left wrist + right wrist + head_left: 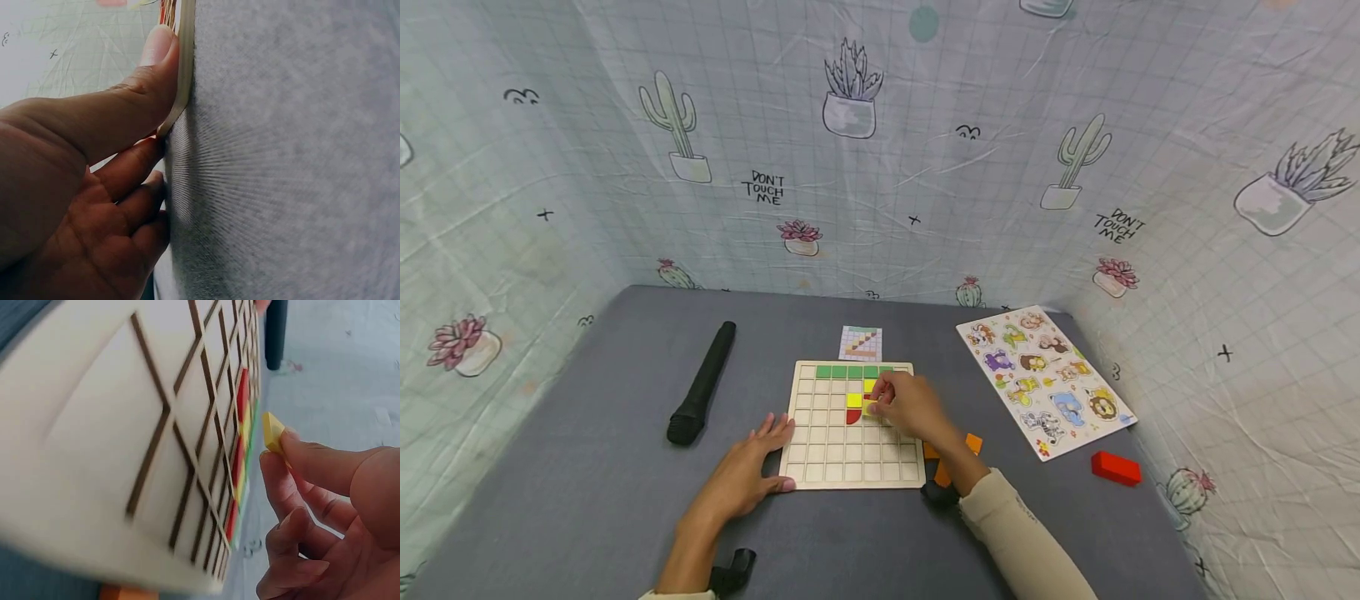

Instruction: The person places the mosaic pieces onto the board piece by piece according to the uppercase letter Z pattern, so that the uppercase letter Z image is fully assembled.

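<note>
A square wooden grid board [817, 475] lies on the grey table, with a row of green tiles [847, 372] along its far side. Yellow tiles [854, 400] and red pieces [853, 416] sit in cells below that row. Between thumb and index finger, my right hand [325, 506] pinches a small yellow tile [273, 432], held just off the board over its right half. My left hand [747, 468] rests against the board's left edge, its fingers extended. The left thumb [156, 53] touches the near left corner; the fingertips lie along the side.
A small printed pattern card [861, 342] lies behind the board. To the left is a black microphone [703, 387]. Orange pieces [973, 443] lie by the right edge, partly behind my right wrist. Farther right are an animal puzzle board [1048, 379] and a red block [1116, 468].
</note>
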The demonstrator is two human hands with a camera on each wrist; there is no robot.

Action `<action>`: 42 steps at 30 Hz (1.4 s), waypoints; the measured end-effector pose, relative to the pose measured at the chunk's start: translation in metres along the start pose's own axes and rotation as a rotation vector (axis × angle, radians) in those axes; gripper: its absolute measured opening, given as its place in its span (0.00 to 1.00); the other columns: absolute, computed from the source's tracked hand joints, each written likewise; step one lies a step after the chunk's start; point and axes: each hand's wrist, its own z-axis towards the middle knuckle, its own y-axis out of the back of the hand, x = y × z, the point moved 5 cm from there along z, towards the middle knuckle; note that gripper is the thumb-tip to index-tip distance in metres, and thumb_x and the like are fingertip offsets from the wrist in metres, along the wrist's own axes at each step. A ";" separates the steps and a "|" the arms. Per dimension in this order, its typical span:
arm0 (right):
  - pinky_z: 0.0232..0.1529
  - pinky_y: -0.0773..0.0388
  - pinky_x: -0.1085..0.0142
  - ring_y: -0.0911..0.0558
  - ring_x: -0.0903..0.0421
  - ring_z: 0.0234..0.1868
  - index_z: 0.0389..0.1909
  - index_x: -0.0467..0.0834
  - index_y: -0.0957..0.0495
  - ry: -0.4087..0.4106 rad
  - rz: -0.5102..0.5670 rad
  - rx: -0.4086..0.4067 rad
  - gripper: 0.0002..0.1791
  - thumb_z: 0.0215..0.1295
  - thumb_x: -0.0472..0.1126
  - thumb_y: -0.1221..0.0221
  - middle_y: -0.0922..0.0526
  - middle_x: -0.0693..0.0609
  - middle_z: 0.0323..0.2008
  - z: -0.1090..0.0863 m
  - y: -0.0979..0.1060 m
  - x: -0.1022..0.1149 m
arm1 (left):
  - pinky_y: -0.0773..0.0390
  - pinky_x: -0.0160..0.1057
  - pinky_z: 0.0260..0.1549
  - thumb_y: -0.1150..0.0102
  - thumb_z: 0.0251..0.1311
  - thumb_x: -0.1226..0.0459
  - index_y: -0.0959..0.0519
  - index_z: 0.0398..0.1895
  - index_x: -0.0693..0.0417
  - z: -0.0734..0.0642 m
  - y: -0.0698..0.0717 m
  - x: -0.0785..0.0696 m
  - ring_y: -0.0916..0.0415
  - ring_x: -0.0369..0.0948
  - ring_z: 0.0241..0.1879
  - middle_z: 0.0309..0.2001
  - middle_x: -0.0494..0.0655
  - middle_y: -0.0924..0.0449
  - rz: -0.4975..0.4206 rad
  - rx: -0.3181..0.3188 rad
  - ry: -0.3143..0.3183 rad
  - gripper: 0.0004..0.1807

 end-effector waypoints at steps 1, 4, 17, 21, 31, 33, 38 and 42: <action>0.28 0.29 0.66 0.23 0.58 0.27 0.34 0.51 0.17 0.004 0.006 0.005 0.08 0.65 0.43 0.25 0.19 0.56 0.27 0.002 -0.003 0.003 | 0.44 0.68 0.80 0.18 0.49 0.64 0.34 0.79 0.62 0.000 0.000 0.000 0.48 0.60 0.84 0.81 0.58 0.38 -0.002 0.000 0.000 0.53; 0.27 0.29 0.66 0.23 0.59 0.26 0.34 0.51 0.17 0.010 0.007 0.024 0.09 0.65 0.43 0.25 0.18 0.57 0.26 0.007 -0.013 0.010 | 0.44 0.67 0.80 0.17 0.49 0.64 0.33 0.79 0.62 0.000 -0.001 0.000 0.48 0.60 0.83 0.81 0.58 0.38 -0.006 0.003 -0.004 0.52; 0.27 0.27 0.65 0.23 0.61 0.25 0.30 0.55 0.19 -0.044 -0.121 0.088 0.11 0.63 0.46 0.24 0.21 0.60 0.23 0.020 -0.043 0.032 | 0.43 0.68 0.80 0.18 0.49 0.62 0.33 0.79 0.62 0.000 -0.003 0.000 0.48 0.60 0.83 0.80 0.58 0.37 -0.026 0.013 -0.001 0.52; 0.27 0.28 0.65 0.23 0.62 0.25 0.30 0.55 0.18 -0.034 -0.121 0.091 0.11 0.62 0.44 0.23 0.21 0.60 0.23 0.020 -0.045 0.034 | 0.43 0.68 0.80 0.18 0.49 0.63 0.33 0.79 0.62 0.000 -0.004 0.000 0.48 0.60 0.83 0.80 0.59 0.37 -0.025 0.014 -0.002 0.52; 0.28 0.26 0.66 0.22 0.59 0.29 0.40 0.50 0.13 0.013 0.013 0.066 0.04 0.68 0.41 0.28 0.17 0.57 0.30 0.005 -0.021 0.019 | 0.44 0.67 0.81 0.18 0.50 0.63 0.33 0.79 0.62 0.000 -0.003 -0.001 0.48 0.60 0.84 0.81 0.58 0.37 -0.032 0.013 0.003 0.52; 0.29 0.25 0.66 0.21 0.57 0.30 0.41 0.48 0.13 0.014 0.033 0.057 0.04 0.68 0.41 0.28 0.17 0.55 0.31 0.000 -0.012 0.014 | 0.44 0.67 0.80 0.18 0.50 0.63 0.33 0.79 0.63 0.000 -0.002 -0.001 0.48 0.60 0.83 0.80 0.59 0.38 -0.030 0.008 -0.009 0.52; 0.29 0.26 0.65 0.22 0.54 0.32 0.42 0.46 0.13 -0.024 0.090 0.038 0.05 0.68 0.39 0.28 0.17 0.52 0.33 -0.014 0.011 -0.002 | 0.43 0.67 0.80 0.18 0.51 0.63 0.34 0.79 0.63 -0.001 0.001 -0.002 0.47 0.61 0.83 0.81 0.60 0.38 -0.029 0.001 -0.021 0.52; 0.28 0.25 0.64 0.23 0.54 0.30 0.43 0.46 0.13 -0.061 0.089 0.002 0.07 0.66 0.38 0.27 0.18 0.52 0.31 -0.028 0.027 -0.017 | 0.42 0.68 0.80 0.18 0.50 0.62 0.34 0.79 0.62 -0.001 0.001 -0.001 0.47 0.61 0.83 0.81 0.60 0.38 -0.021 0.002 -0.014 0.52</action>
